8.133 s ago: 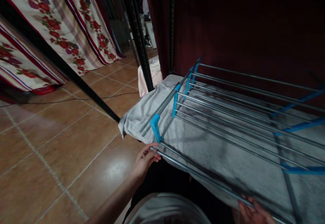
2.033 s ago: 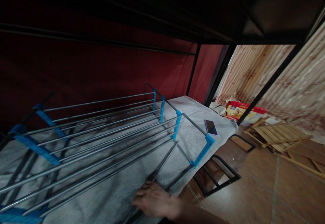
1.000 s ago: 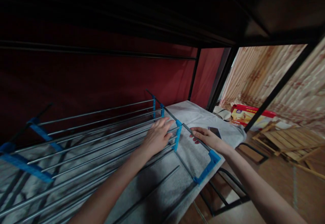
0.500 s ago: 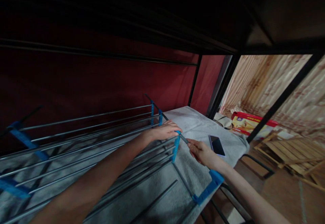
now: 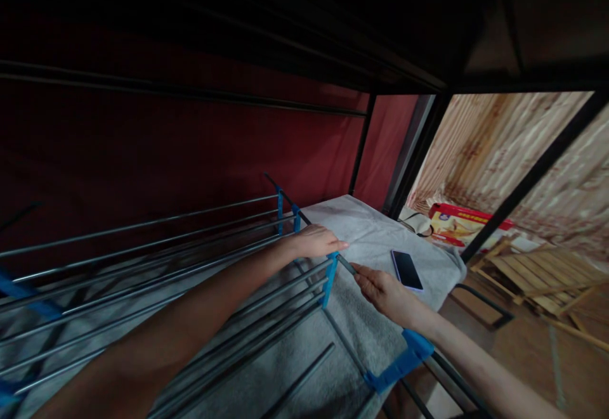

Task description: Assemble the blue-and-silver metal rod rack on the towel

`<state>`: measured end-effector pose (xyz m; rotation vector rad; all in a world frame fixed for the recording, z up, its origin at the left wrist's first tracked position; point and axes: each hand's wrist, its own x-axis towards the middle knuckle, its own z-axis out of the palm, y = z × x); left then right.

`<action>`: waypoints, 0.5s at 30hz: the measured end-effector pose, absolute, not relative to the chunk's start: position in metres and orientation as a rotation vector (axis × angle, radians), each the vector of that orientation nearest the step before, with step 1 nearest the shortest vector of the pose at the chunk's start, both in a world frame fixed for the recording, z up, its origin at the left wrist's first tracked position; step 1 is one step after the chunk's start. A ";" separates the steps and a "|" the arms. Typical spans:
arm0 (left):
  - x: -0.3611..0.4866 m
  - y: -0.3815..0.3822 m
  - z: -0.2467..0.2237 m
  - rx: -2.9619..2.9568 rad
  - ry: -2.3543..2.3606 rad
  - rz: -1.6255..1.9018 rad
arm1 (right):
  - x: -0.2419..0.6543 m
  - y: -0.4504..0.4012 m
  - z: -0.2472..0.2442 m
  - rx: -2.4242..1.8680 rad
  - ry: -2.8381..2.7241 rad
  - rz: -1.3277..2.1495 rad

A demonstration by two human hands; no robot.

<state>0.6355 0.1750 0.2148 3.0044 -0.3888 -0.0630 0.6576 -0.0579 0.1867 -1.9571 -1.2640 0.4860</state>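
Observation:
A rack of thin metal rods with blue plastic brackets (image 5: 329,281) lies across a grey blanket (image 5: 361,222). My left hand (image 5: 318,241) is closed over the dark cross rod, just behind the near upper bracket, with one finger reaching past it. Its other fingertips are partly hidden. To the right of that bracket, my right hand (image 5: 380,288) grips the end of the same metal rod (image 5: 346,264). Below my right forearm, another blue bracket (image 5: 402,365) sits at the rack's lower corner. A loose-looking rod end (image 5: 323,355) points up from the bottom.
A phone (image 5: 406,269) lies on the blanket beside my right hand. Black bed-frame posts (image 5: 421,153) and a dark upper bunk enclose the space. Beyond are a red and yellow box (image 5: 459,225), a wooden slatted piece (image 5: 547,276) and a curtain (image 5: 514,159).
The view has shifted slightly, and the rack's left end sits farther left in it. A finger of my left hand now stretches out past the bracket. My right hand keeps its grip on the rod.

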 end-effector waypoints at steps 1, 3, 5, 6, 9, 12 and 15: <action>0.637 0.172 0.214 3.038 -0.322 -0.052 | 0.657 -0.058 0.187 -1.968 -1.272 0.470; 0.640 0.167 0.211 3.092 -0.215 -0.006 | 0.655 -0.058 0.188 -1.999 -1.287 0.450; 0.643 0.164 0.207 3.111 -0.170 0.060 | 0.654 -0.059 0.189 -2.054 -1.292 0.438; 0.643 0.163 0.206 3.112 -0.151 0.095 | 0.654 -0.059 0.189 -2.080 -1.295 0.429; 0.643 0.161 0.202 3.111 -0.099 0.162 | 0.653 -0.060 0.189 -2.119 -1.293 0.412; 0.643 0.160 0.201 3.119 -0.056 0.179 | 0.653 -0.060 0.189 -2.137 -1.226 0.545; 0.644 0.158 0.201 3.120 -0.035 0.196 | 0.652 -0.060 0.189 -2.121 -1.151 0.654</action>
